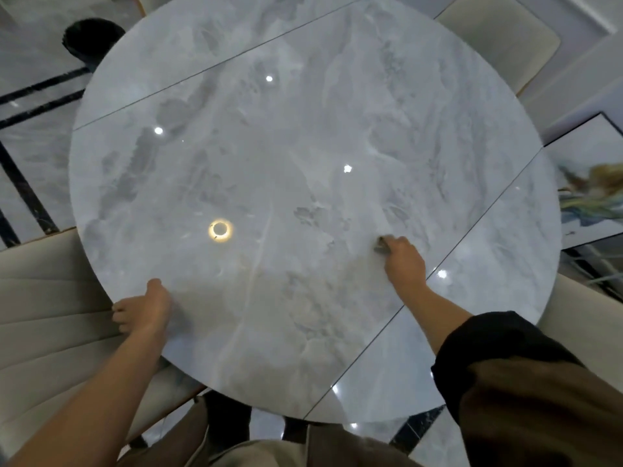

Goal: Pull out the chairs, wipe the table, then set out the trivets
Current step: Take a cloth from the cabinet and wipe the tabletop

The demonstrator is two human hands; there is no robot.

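A round grey marble table [269, 163] fills the view. My right hand [403, 261] is stretched onto its near right part and grips a small grey cloth [382, 246], which is pressed on the surface. At the table's near left edge, my left hand [145, 310] holds the rim, thumb on top and fingers curled over the side. A cream chair [50, 308] stands close at the left. Another cream chair [495, 42] stands at the far right. No trivets are in view.
A third cream seat [586, 325] shows at the right edge. A dark round stool or object [91, 38] sits at the far left. A framed picture [593, 183] leans at the right. The floor is glossy marble with black stripes [23, 183].
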